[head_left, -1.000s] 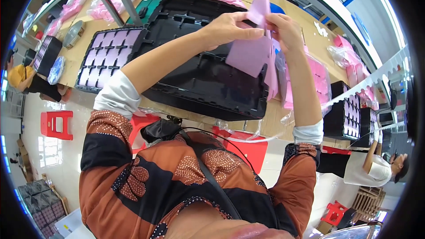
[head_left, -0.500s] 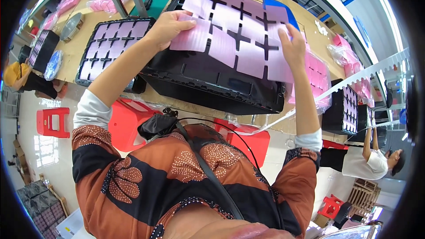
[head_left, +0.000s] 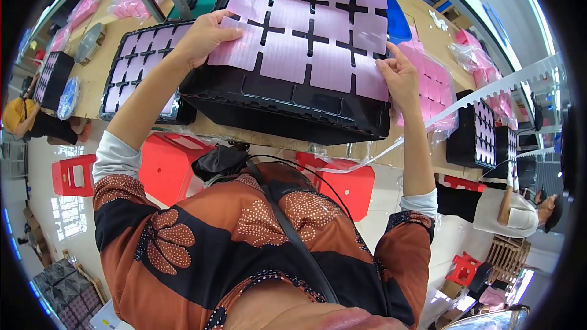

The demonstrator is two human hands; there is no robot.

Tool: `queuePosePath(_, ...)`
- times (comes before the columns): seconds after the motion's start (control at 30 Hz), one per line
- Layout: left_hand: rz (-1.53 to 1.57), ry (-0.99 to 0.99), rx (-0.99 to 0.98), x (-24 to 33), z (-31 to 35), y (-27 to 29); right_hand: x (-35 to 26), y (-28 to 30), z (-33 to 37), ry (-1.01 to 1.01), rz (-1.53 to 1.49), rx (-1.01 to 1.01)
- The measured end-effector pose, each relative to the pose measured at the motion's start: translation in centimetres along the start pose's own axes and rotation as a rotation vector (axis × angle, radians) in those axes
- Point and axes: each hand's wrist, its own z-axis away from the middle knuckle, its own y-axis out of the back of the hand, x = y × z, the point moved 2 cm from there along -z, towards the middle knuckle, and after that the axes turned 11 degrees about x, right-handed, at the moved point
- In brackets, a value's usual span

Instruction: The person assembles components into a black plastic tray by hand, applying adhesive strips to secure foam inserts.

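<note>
A pink foam sheet (head_left: 290, 21) with cross-shaped cutouts spreads over a stack of black plastic trays (head_left: 293, 95) in front of me. My left hand (head_left: 206, 35) pinches the sheet's left edge between thumb and fingers. At the opposite edge my right hand (head_left: 400, 76) grips it the same way. The sheet lies nearly flat, and black tray surface shows through its cutouts. The near row of tray pockets stays uncovered below the sheet's front edge.
Another black tray stack with pink sheets (head_left: 137, 67) stands to the left. Bagged pink sheets (head_left: 428, 88) and a blue bin (head_left: 398, 21) lie at the right. Red stools (head_left: 168, 171) stand below the table edge. A co-worker (head_left: 513, 208) stands at far right.
The sheet has come down and toward me from a raised, wavy shape to nearly flat on the tray. Both hands have moved slightly left, still holding its edges.
</note>
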Motion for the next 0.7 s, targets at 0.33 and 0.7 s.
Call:
queuePosePath(0.33,0.082,0.115,-0.03,1.2,0.6,0.9,-4.6,0.0,2.8,0.581,0.376,-0.052)
queuePosePath(0.7,0.12,0.176,-0.07,1.5,-0.2,0.9,-2.7,-0.3,5.3,0.876,0.614,-0.058)
